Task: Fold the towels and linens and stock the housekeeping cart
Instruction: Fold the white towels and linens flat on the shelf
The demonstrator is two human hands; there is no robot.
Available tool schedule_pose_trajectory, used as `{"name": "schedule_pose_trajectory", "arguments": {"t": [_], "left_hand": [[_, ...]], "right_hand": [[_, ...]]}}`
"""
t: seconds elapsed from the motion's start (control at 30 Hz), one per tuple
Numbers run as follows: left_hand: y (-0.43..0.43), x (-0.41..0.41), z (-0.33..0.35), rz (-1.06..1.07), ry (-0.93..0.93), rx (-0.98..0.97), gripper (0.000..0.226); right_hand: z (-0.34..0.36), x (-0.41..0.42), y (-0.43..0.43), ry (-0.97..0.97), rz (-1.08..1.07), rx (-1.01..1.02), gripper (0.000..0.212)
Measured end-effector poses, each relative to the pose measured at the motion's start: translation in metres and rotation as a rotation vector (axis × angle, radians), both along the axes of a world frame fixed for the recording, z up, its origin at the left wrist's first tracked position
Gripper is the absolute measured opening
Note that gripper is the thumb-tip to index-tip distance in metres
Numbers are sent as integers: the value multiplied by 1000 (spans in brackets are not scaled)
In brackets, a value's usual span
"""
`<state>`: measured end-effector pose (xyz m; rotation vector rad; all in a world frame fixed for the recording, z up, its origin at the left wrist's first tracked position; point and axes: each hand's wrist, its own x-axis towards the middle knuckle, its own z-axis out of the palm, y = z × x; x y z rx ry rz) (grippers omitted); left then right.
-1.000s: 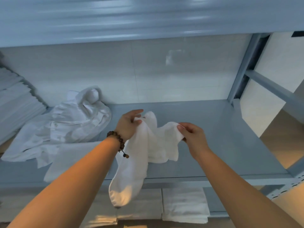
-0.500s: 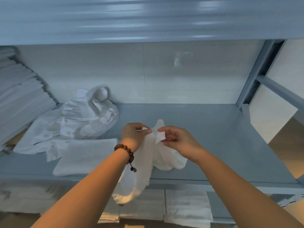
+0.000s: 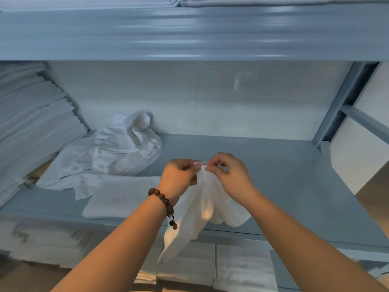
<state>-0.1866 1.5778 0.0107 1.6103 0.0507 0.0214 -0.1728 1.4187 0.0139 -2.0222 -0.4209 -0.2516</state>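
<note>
My left hand (image 3: 179, 175) and right hand (image 3: 230, 175) sit close together above the shelf (image 3: 284, 169) — fingers (image 3: 213, 169) pinching the top of a white towel (image 3: 202, 207). It hangs past the near edge, just right of a folded towel (image 3: 124, 197).

The left hand (image 3: 179, 175) and right hand (image 3: 229, 178) meet over the shelf (image 3: 284, 175), with the hanging towel (image 3: 202, 209) below them at six o'clock. On the shelf, a folded towel (image 3: 122, 197) lies at nine. A crumpled sheet (image 3: 105, 157) lies behind it at ten, and a linen stack (image 3: 31, 127) stands beyond that. Folded piles (image 3: 242, 270) sit on the level beneath.
</note>
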Motion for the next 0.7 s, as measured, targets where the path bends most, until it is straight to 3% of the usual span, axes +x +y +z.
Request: {"name": "schedule_pose_trajectory", "arguments": {"t": [0.13,0.27,0.43,0.57,0.7], "left_hand": [[3,-11,-8,-50,2,-107,25],[6,-16,-11,28,-99,45,10],[19,-12,-5,75,-131,35,9],[34,-5,5,129,-154,36,5],[45,1,13,150,-162,61,5]], "right_hand": [[2,0,9,20,-21,26,24],[0,0,17,52,14,39,18],[5,3,15,88,157,-19,11],[8,0,5,116,256,-140,33],[18,-9,4,164,368,-82,28]]}}
